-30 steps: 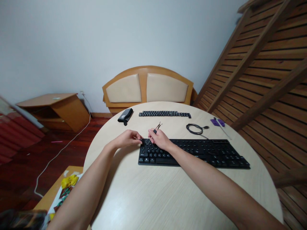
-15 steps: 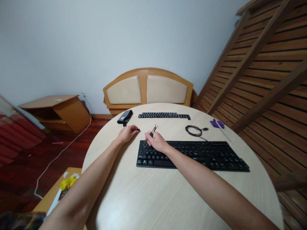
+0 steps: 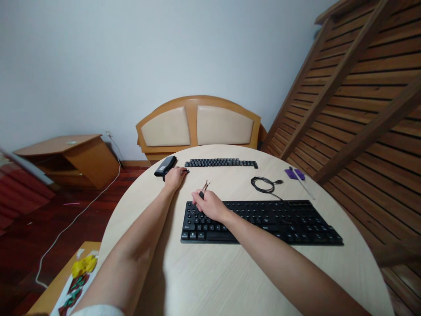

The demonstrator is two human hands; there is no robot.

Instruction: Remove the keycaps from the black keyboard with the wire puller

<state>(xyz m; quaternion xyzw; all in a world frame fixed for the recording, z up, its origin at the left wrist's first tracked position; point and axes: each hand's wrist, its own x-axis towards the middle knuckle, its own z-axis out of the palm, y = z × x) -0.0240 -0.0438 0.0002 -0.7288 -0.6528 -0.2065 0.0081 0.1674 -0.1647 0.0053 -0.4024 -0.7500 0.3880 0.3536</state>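
Note:
My left hand (image 3: pixel 174 177) pinches a small black keycap (image 3: pixel 187 171) at the left end of the rows of loose keycaps (image 3: pixel 217 162) on the far side of the table. Over the left part of the black keyboard (image 3: pixel 263 228), my right hand (image 3: pixel 212 206) is closed around a wire keycap puller (image 3: pixel 205 185), its prongs pointing up and away. Several keys under that hand are hidden. Just left of my left hand lies a dark folded pouch (image 3: pixel 166 165).
A coiled black cable (image 3: pixel 263 184) runs from the keyboard's back edge. At the right sit a purple cloth (image 3: pixel 291 174) and a thin brush-like stick (image 3: pixel 304 186). The round table (image 3: pixel 246 276) is bordered by a headboard (image 3: pixel 197 103) behind and a slatted wooden panel (image 3: pixel 358 109) on the right.
My left hand has moved away from me with the keycap, up to the loose rows. My right hand stays over the keyboard with the puller. The view has shifted slightly.

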